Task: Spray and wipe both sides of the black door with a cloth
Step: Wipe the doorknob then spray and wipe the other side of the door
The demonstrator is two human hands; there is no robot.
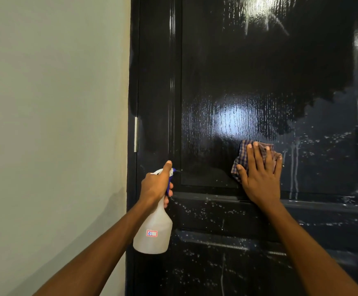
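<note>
Pale wall (52, 124) is seen at left, met by the black door (259, 71) with a metal hinge (136, 134) at its edge. A spray bottle (154, 229) is gripped by the left hand (155, 184), thumb on top. Further right, a checked cloth (243, 154) is pressed flat against the wet door panel by the spread fingers of the right hand (260, 176). Droplets (195, 212) are scattered below.

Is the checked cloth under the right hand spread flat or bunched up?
Bunched: the checked cloth shows crumpled folds around the flat right hand, which presses it on the black door.
</note>
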